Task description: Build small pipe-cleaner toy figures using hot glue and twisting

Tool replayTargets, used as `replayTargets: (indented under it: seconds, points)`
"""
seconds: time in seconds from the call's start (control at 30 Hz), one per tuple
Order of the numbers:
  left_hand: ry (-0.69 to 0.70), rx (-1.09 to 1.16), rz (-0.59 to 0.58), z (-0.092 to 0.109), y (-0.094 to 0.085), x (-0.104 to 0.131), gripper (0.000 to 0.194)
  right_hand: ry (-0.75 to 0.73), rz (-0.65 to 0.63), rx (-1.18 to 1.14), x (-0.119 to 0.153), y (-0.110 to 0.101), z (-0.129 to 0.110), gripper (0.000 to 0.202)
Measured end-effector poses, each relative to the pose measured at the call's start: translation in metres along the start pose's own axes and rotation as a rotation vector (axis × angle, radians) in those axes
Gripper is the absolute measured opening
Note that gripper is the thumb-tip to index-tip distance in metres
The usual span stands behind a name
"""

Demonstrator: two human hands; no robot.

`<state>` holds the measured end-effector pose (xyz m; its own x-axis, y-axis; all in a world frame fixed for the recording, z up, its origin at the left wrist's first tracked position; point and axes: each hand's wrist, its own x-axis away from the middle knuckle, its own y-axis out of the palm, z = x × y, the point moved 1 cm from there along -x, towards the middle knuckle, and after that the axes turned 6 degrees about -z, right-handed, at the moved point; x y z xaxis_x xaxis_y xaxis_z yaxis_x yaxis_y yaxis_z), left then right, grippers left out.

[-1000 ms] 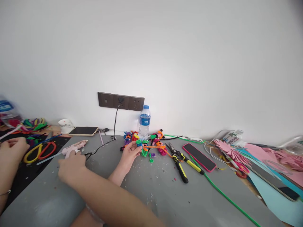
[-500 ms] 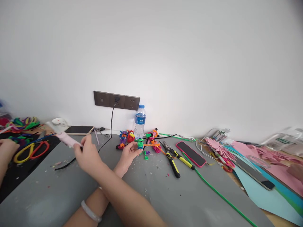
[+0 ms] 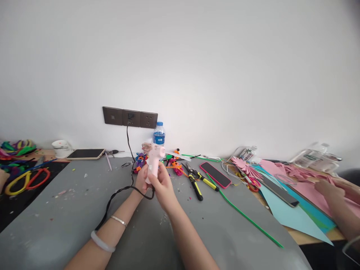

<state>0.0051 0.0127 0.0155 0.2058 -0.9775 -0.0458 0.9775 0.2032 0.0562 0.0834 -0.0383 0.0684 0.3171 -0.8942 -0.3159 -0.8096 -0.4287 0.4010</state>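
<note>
My right hand point(image 3: 162, 185) is closed round the handle of a pink glue gun point(image 3: 153, 165), held up over the middle of the grey table. A pale translucent stick point(image 3: 180, 156) juts from the gun to the right. Its black cord point(image 3: 112, 198) loops below and across my left forearm. Close against the gun on the left is my left hand point(image 3: 141, 180), fingers curled; whatever they hold is hidden behind the gun. Beyond my hands, colourful fuzzy figures point(image 3: 176, 165) stand near a water bottle point(image 3: 159, 135), partly covered by the gun.
Yellow-black pliers point(image 3: 194, 183), a pink-edged phone point(image 3: 215, 174) and a green pipe cleaner point(image 3: 247, 217) lie to the right. Another person's hand point(image 3: 329, 190) is over pink paper there. Scissors point(image 3: 39, 179) and a phone point(image 3: 86, 154) lie left. A wall socket point(image 3: 131, 117) takes the cord.
My right hand has brought the glue gun from the left to the middle, uncrossing my arms. My left hand has shifted left, and the small green piece it held is now out of sight.
</note>
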Motion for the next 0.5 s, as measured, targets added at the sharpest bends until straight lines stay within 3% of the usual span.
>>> replayTargets:
  seconds: [0.07, 0.23, 0.33, 0.5]
  points:
    - [0.048, 0.053, -0.112, 0.0, 0.001, -0.002, 0.006, 0.012, 0.049, 0.008, 0.013, -0.015, -0.005, 0.031]
    - [0.184, 0.162, -0.337, -0.01, 0.003, -0.009, 0.03, -0.007, 0.215, 0.003, 0.029, -0.035, -0.002, 0.036]
    - [0.181, 0.125, -0.343, -0.018, 0.001, -0.013, 0.037, -0.023, 0.263, -0.011, 0.03, -0.044, 0.008, 0.049]
    - [0.207, 0.119, -0.247, -0.025, -0.001, -0.02, 0.039, 0.0, 0.263, 0.031, 0.033, -0.054, 0.025, 0.047]
